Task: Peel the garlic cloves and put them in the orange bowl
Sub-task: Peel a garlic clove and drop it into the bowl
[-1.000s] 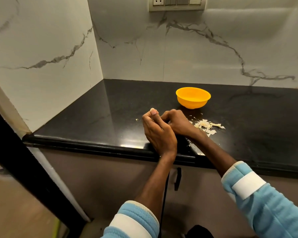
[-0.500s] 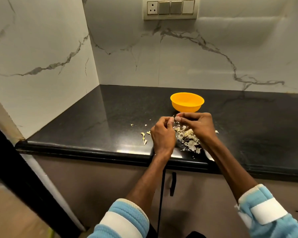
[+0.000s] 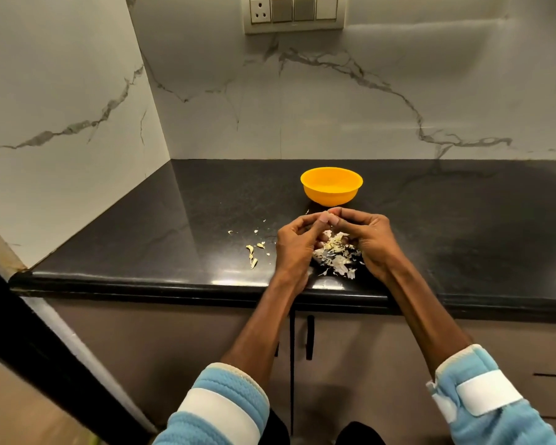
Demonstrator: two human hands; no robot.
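- Since a second ago the left hand (image 3: 294,242) and right hand (image 3: 371,239) have shifted from beside the skins (image 3: 336,258) to over them, nearer the orange bowl (image 3: 329,195).
- The black countertop (image 3: 174,220) fills mid-frame, with the orange bowl at centre on it.
- Both hands curl, fingertips meeting in a tight pinch, likely on a garlic clove hidden there.
- The orange bowl lies directly up-frame of the pinch, equally near both hands.
- The garlic clove's look and long axis: cannot tell.

Fuzzy light-blue sleeves are worn on both arms, nothing fancy. The left sleeve (image 3: 230,385) is crossed by a wide white band (image 3: 219,412) and finished with a cream cuff (image 3: 238,369). The right sleeve (image 3: 511,427) is wrapped by a white strap-like band (image 3: 488,392), and the same cream edging (image 3: 453,356) is seen there.
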